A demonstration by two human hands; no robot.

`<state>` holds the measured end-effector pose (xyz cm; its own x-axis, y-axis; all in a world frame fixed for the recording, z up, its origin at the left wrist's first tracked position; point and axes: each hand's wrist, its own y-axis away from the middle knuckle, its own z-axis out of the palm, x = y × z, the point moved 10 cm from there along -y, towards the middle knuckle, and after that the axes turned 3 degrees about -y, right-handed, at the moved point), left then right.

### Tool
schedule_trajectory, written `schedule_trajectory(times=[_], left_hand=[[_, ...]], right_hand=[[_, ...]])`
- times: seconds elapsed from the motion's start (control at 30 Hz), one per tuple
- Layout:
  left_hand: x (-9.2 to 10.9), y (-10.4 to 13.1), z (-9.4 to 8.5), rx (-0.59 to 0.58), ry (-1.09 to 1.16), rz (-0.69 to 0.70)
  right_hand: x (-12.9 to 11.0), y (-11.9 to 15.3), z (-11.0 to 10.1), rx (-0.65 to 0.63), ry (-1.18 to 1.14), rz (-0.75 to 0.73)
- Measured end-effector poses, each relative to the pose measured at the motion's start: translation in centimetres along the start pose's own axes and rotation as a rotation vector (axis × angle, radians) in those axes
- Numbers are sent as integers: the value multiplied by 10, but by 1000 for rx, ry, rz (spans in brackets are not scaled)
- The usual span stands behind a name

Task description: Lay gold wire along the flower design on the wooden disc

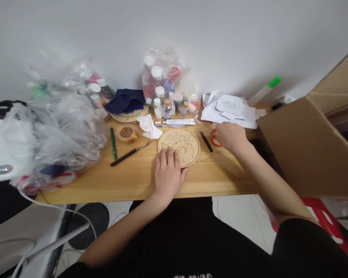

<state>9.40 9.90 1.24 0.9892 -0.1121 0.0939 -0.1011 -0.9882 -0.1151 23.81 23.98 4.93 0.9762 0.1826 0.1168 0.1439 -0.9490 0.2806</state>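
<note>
A round wooden disc (190, 143) lies on the table in front of me, with a flower pattern outlined in raised lines on it. My left hand (168, 172) rests on its lower left part, fingers stretched out flat. To the right, my right hand (231, 136) is closed over the table and partly covers a pair of scissors with red handles (214, 138). Its fingertips are hidden, so I cannot make out what they hold. Black tweezers (206, 141) lie between the disc and the scissors. A thin golden thread (204, 159) trails from the disc's right edge.
Left of the disc lie a dark-handled spatula (124, 157), a green pen (113, 143) and a spool of golden wire (127, 134). Behind stand small bottles (167, 110), a white tube (179, 122) and papers (227, 109). A cardboard box (301, 143) bounds the right, plastic bags (66, 131) the left.
</note>
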Motion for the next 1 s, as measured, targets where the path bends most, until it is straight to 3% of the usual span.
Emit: schedule_trajectory(times=[0.17, 0.33, 0.43, 0.5, 0.6, 0.77, 1.0], left_hand=[[3, -1, 3, -17, -28, 8], [6, -2, 2, -25, -108, 48], [4, -2, 0, -16, -90, 57], [2, -2, -1, -6, -66, 54], [0, -1, 1, 5, -36, 58], [-2, -1, 7, -10, 12, 70], [-9, 3, 6, 50, 179, 67]], right_hand=[[-25, -4, 6, 39, -135, -93], [-12, -3, 4, 72, -462, -204], [1, 9, -5, 135, -937, -254], [1, 17, -6, 137, -1425, -295], [-26, 20, 11, -54, -1856, -322], [-61, 17, 39, -227, -1936, -279], [-64, 15, 53, -295, -2037, -255]])
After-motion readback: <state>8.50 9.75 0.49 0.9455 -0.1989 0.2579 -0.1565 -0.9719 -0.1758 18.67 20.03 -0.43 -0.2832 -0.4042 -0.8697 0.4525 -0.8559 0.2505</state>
